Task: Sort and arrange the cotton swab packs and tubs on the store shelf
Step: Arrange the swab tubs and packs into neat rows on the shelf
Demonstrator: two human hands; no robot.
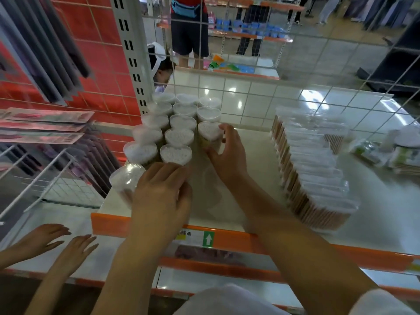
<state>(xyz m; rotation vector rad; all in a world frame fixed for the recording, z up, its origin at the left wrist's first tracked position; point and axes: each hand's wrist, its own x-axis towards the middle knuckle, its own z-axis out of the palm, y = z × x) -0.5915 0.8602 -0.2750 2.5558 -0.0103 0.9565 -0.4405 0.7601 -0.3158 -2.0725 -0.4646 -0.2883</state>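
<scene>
While your left hand point(162, 192) presses curled fingers against the clear heart-shaped plastic swab tubs point(176, 133) on the white shelf point(375, 212) and your right hand point(223, 153) grips the third row's front tub point(209, 131), abrupt pushing could topple neighbours.

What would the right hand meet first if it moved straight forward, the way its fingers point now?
The right hand already touches the nearest heart-shaped cotton swab tub of the right column. Pushed on, that tub would probably meet the next tub behind it.
</scene>
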